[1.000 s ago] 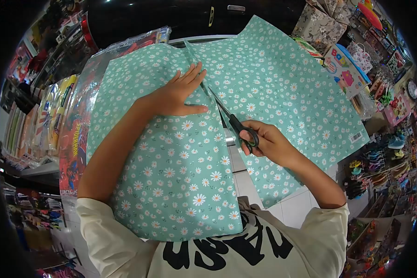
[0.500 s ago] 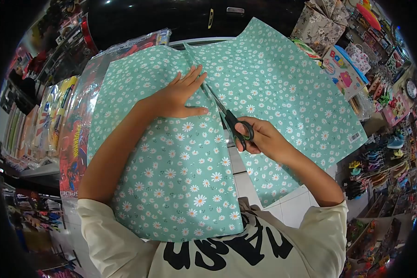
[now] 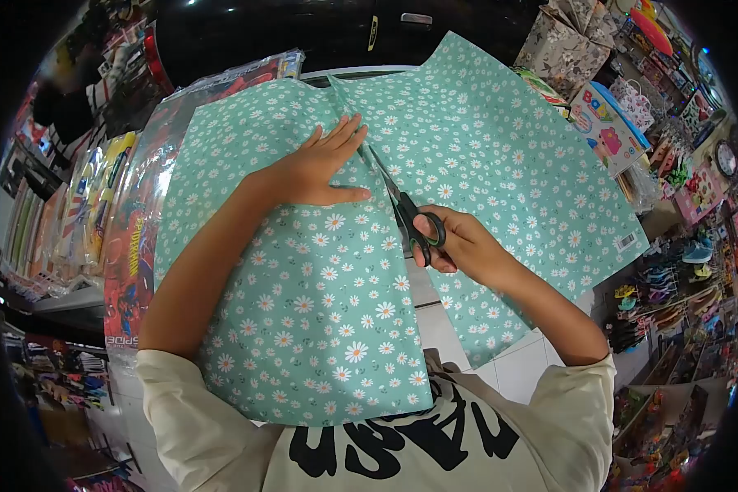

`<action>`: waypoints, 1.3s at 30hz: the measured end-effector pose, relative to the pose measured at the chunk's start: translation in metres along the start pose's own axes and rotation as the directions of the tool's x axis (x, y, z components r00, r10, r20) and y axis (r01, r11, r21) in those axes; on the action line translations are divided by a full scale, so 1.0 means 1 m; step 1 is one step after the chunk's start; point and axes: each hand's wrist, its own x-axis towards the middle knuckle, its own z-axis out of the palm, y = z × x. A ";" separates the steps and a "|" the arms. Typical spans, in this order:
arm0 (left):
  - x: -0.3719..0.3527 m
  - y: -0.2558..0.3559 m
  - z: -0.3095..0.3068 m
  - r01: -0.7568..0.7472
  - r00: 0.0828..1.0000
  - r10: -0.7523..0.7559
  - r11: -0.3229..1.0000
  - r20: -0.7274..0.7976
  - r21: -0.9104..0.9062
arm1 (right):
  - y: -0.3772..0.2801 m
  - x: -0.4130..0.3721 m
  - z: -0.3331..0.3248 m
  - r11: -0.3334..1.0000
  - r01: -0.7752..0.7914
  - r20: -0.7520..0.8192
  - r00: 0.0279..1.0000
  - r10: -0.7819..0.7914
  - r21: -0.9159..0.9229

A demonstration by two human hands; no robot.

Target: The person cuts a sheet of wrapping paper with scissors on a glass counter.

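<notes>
A large sheet of green daisy-print wrapping paper [image 3: 303,295] lies in front of me, cut from its near edge up towards the middle. My left hand [image 3: 324,168] rests flat on the left part, fingers spread, beside the cut. In my right hand [image 3: 463,246] is a pair of black-handled scissors [image 3: 407,209], thumb and fingers through the loops. The blades point away from me along the cut, their tips close to my left fingers. To the right, the other part of the paper carries a barcode label near its corner.
Plastic-wrapped Spider-Man packages [image 3: 131,262] lie under the paper's left side. At the back right stand a floral paper bag [image 3: 564,45] and a boxed baby toy [image 3: 603,127]. Shelves of small goods [image 3: 672,279] line the right. White floor tiles [image 3: 521,365] show below the cut.
My right hand and the scissors have shifted very slightly, and the handles look a little closer together. My left hand stays almost in place on the paper.
</notes>
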 end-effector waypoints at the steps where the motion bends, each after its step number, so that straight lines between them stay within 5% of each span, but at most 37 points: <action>1: 0.000 0.000 0.000 0.000 1.000 0.000 1.000 0.004 0.007 | 0.000 0.000 0.001 1.000 -0.009 -0.007 1.000 0.009 -0.009; 39: 0.003 -0.002 0.002 0.028 0.998 -0.031 0.998 0.060 0.052 | -0.002 -0.003 0.000 0.992 -0.025 -0.070 0.997 0.017 -0.121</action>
